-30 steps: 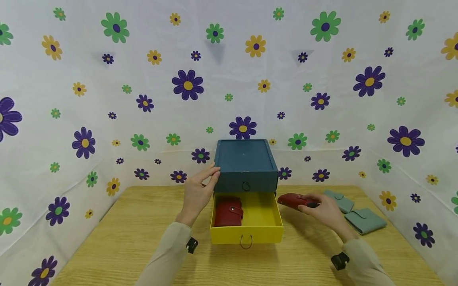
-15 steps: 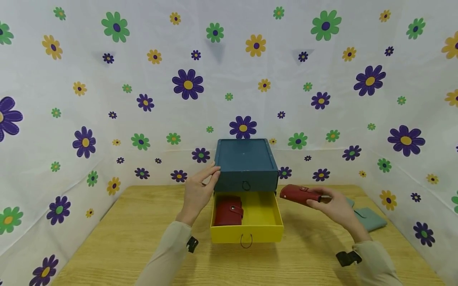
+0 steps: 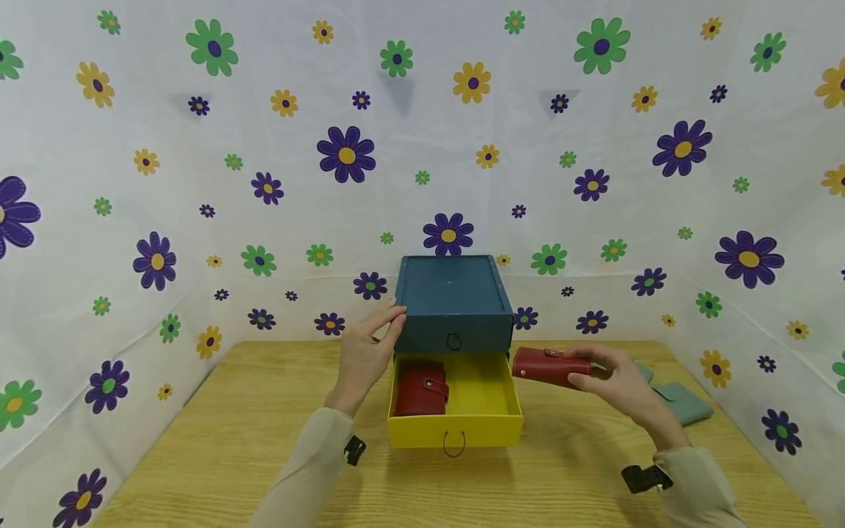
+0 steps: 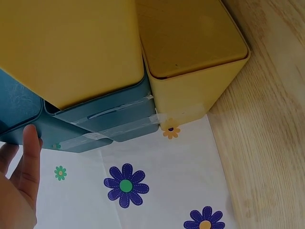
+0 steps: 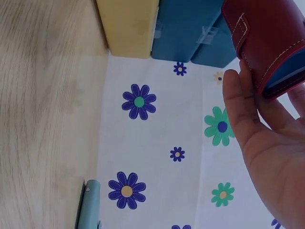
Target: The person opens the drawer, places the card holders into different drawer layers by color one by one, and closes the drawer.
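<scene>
On the right, we find the right hand (image 3: 623, 385) pinching one end of a red wallet (image 3: 548, 367); well apart from it, the left hand (image 3: 365, 359) rests nearly straight fingers against the blue box (image 3: 449, 286), at its front left corner. We note the wallet's long axis—roughly sideways, its free end near the yellow drawer (image 3: 485, 432), which stands pulled out to the wallet's left. We cannot tell whether that end touches anything. A second wallet (image 3: 418, 394) fills the drawer's left half; green wallets (image 3: 688, 405) lie beyond the right hand.
</scene>
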Demonstrator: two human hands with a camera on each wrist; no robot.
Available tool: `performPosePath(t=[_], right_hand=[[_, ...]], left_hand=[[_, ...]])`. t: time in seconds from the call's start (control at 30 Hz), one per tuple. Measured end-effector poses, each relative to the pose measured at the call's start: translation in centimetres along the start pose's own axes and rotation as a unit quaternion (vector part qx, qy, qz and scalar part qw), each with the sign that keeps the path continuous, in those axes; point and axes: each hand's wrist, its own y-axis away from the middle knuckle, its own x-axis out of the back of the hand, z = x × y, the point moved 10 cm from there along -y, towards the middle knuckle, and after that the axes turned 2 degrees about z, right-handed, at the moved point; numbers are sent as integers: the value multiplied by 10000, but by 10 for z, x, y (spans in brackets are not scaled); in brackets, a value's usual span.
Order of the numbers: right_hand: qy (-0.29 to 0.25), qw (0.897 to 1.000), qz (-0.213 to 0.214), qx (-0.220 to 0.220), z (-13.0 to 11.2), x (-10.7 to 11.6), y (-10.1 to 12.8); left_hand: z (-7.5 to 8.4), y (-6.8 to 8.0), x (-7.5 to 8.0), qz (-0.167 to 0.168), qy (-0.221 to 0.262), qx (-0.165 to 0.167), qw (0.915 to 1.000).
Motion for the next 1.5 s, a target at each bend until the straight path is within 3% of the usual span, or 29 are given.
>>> performPosePath(t=[0.57, 0.83, 1.13, 1.5], right_hand=[[-70, 9979, -228, 604, -35, -28, 2], [139, 9996, -138, 195, -41, -50, 1], [692, 9970, 175, 304, -48, -66, 2], [1074, 9938, 260, -84, -52, -78, 0]], left_hand=[[3, -1, 0, 92, 82, -94, 9999], [1, 0, -1, 108, 76, -136, 9998], [2, 1, -1, 151, 83, -175, 9997], [5, 0, 3, 216, 9, -257, 9994]])
